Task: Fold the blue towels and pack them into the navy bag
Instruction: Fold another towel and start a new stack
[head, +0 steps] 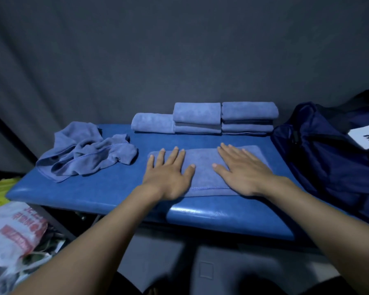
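Folded blue towel (202,171) lies flat on the blue tabletop (115,188), left of the navy bag (328,158). Left hand (168,173) and right hand (243,171) press it, fingers straight and spread, gripping nothing. Judged soft, light, limp; best lifted with both hands under its short ends.

The scene is dim and blue-tinted, lit from above and in front. Glare streaks the glossy blue padded table (200,211) along its near edge. Wide-angle distortion bends the edges, and the bottom corners blur.
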